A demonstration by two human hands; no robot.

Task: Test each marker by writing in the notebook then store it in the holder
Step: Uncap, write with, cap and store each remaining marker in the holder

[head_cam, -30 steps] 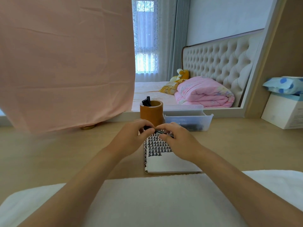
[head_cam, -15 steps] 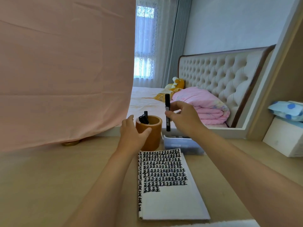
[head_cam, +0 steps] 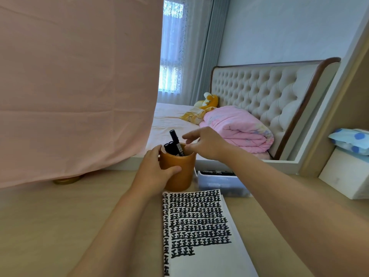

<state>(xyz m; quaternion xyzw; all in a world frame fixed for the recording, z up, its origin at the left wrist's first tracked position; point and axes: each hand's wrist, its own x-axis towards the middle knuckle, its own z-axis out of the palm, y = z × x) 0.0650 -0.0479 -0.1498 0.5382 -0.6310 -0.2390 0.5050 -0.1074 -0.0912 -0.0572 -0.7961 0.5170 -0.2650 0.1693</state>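
Head view – holder: we see the brown holder [head_cam: 179, 176] standing toward the far edge of the desk [head_cam: 60, 216], just beyond the top left corner of the notebook [head_cam: 209, 256].
Head view – left hand: our left hand [head_cam: 153, 172] wraps the holder's near wall, thumb across the front.
Head view – right hand: our right hand [head_cam: 207, 144] hovers over the rim with its fingers loosely spread, holding nothing. We cannot tell whether the thumb touches the marker.
Head view – marker: the black marker [head_cam: 175, 141] leans inside the holder, taller than the other markers [head_cam: 168, 146] beside it.
Head view – tray: the clear tray [head_cam: 219, 183] sits just right of the holder and holds more markers [head_cam: 217, 172], so we judge the task unfinished.
Risk – snag: a right fingertip could catch the tall cap on the way out and lever the marker over the rim.
Risk – tip: if we let go with the left hand while the holder is being nudged, it could topple onto the page.
Risk – smudge: our right forearm passes over the page – fresh ink there might smear.
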